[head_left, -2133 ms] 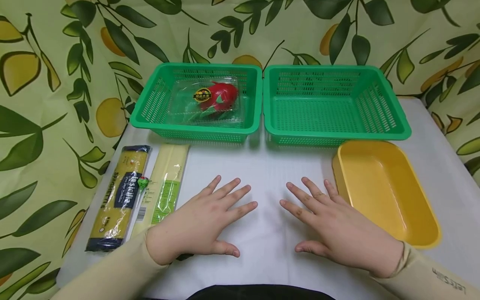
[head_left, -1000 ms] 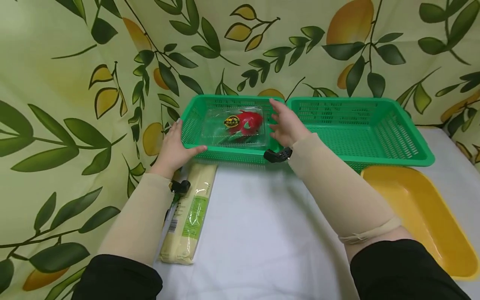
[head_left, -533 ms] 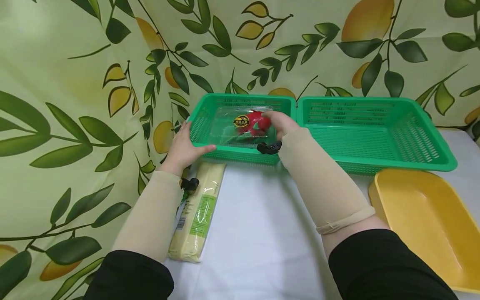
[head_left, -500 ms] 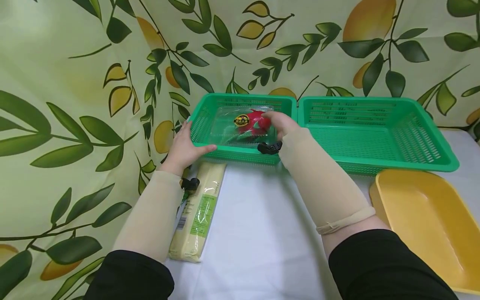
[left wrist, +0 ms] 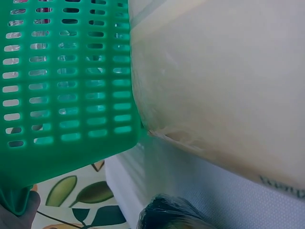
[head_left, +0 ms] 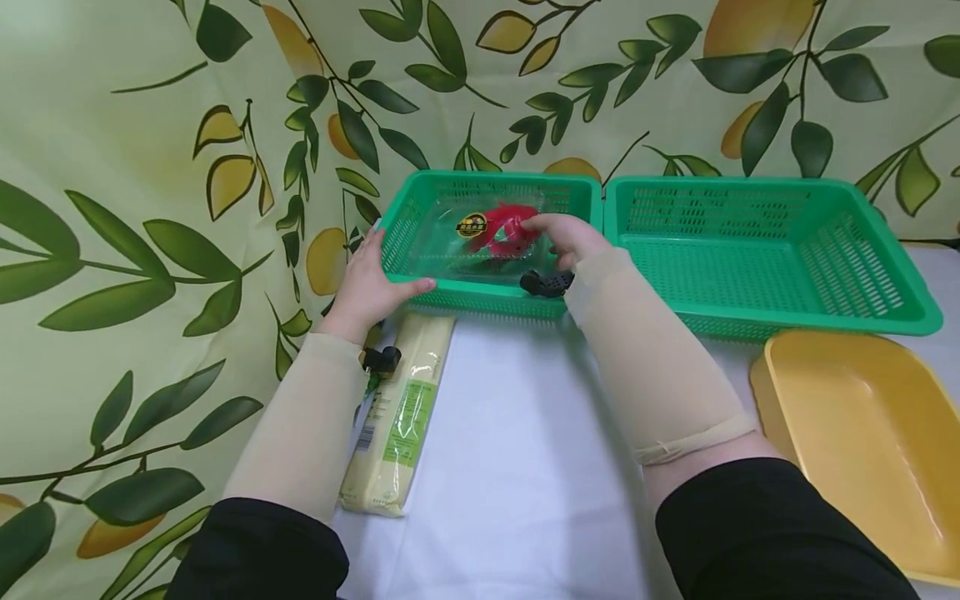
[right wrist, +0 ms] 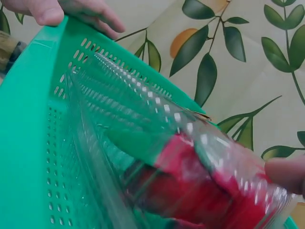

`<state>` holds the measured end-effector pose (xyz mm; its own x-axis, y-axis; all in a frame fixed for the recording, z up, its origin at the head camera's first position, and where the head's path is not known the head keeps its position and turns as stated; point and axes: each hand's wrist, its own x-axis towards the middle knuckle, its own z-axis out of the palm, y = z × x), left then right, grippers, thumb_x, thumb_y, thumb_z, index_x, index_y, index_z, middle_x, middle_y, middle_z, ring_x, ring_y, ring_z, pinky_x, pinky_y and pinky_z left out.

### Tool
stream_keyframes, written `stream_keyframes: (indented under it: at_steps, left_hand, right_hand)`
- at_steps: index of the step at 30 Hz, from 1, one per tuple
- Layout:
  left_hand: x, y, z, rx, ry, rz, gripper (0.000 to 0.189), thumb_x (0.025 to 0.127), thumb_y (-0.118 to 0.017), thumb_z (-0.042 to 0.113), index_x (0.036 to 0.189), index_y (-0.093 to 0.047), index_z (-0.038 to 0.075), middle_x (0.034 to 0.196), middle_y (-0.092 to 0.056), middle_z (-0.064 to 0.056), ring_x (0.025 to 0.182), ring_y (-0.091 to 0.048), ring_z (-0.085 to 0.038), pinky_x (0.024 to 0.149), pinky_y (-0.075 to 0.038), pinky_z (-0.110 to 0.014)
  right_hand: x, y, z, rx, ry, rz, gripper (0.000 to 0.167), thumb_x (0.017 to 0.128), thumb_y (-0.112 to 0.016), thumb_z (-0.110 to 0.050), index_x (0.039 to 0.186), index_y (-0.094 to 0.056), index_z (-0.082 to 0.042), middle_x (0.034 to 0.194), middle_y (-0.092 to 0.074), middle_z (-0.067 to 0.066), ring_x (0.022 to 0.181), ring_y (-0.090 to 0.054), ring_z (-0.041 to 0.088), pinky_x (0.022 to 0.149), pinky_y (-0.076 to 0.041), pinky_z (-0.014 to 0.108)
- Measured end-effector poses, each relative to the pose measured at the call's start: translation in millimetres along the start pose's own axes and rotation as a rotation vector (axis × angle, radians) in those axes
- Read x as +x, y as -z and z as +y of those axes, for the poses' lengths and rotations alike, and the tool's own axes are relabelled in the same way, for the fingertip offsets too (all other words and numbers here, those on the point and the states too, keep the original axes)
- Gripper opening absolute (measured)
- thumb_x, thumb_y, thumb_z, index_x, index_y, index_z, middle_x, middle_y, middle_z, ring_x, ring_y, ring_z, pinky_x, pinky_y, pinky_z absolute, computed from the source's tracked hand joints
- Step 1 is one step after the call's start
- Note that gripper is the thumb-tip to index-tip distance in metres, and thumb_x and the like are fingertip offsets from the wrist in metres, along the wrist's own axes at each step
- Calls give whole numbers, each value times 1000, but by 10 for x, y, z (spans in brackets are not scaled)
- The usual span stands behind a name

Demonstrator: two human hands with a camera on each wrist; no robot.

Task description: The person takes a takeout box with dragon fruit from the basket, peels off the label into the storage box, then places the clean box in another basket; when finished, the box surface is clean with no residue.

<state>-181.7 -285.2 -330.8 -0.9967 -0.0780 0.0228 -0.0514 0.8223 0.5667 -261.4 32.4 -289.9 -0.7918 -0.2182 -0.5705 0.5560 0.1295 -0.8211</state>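
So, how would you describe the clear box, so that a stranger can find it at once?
On the white table, two green baskets stand side by side before the patterned cloth. In the head view's left one is a clear plastic box. A red item shows inside, and the box's round black-and-gold label sets it apart from the plain baskets and yellow tub.

Tabletop station in a fabric-screened corner; whether it belongs to a home, studio or lab cannot be determined. Leaf-and-fruit printed fabric (head_left: 442, 108) forms the backdrop from 9 to 2 o'clock, turning a corner near 11. A white-covered table (head_left: 510, 417) extends to 6 o'clock. It bears plastic containers: a green basket (head_left: 480, 292) at 12, a second green basket (head_left: 780, 316) at 3 and a yellow tub (head_left: 862, 450) at 4.
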Motion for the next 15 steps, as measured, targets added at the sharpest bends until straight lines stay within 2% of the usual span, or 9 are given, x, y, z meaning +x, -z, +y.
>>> stream_keyframes:
  at_steps: [4,9,12,15]
  left_hand:
    - [15,12,5,-11,2,4,130,89,-88,59,179,-8,12,187,-9,-13,171,-14,-45,132,-23,-73]
    - [17,12,3,-17,17,-5,133,88,-88,61,180,-3,15,187,-9,-11,171,-15,-44,132,-23,-72]
    - [5,6,10,-24,26,-5,133,88,-88,61,180,-3,16,187,-10,-11,171,-16,-44,132,-24,-72]
    - [-11,10,23,-33,30,-4,132,88,-89,59,180,-4,16,187,-10,-11,171,-16,-44,131,-24,-73]
  right_hand:
    - [21,-17,-7,76,-5,-40,91,108,-71,-39,178,-17,-20,185,-14,12,166,-29,47,135,-30,58]
    - [22,-32,18,41,19,-22,75,108,-69,-44,171,-36,-20,176,-32,13,155,-45,44,126,-44,60]
    - [32,-32,35,60,32,-12,69,108,-68,-45,167,-42,-20,171,-40,12,151,-48,42,124,-47,58]
    - [49,-39,53,143,44,-15,64,108,-67,-44,164,-44,-22,168,-43,12,149,-49,43,123,-47,59]
